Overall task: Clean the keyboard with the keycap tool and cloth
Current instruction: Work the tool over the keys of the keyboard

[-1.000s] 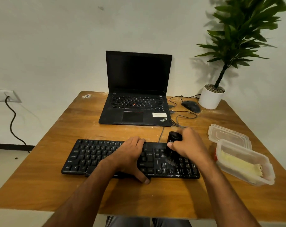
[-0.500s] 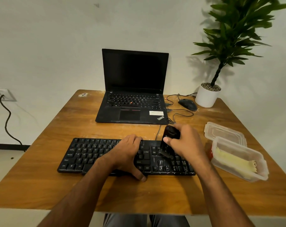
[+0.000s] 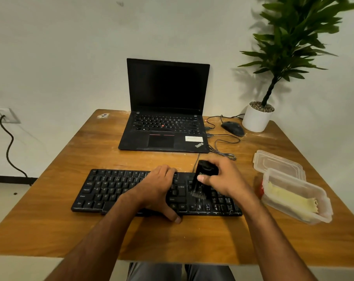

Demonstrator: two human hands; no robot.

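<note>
Keyboard, one, black, is lying flat on the near half of the tabletop, long edge running left-right, cable leading off its back edge toward the laptop.

Right hand is gripping one black brush tool, fingers curled round the body, thumb pressing its side. Tool is tilting, bristle end down and touching the keys right of the keyboard's middle. Can't tell from this view whether it carries a keycap puller.

Left hand is lying palm-down across the middle keys, fingers relaxed and extended over the top rows, thumb hanging over the front edge onto the wood. It is holding nothing, just pressing the keyboard down.

Two clear plastic pieces are sitting right of the keyboard: one container with one pale yellow cloth inside, and one lid lying flat just behind it. Something small and red is showing at the container's left side, too hidden to identify.

Laptop is standing open at the back centre, screen dark. One black mouse is sitting to its right, wired. One potted plant in a white pot is standing at the back right corner, just beside the mouse. One wall socket with a black cable is showing at left.
</note>
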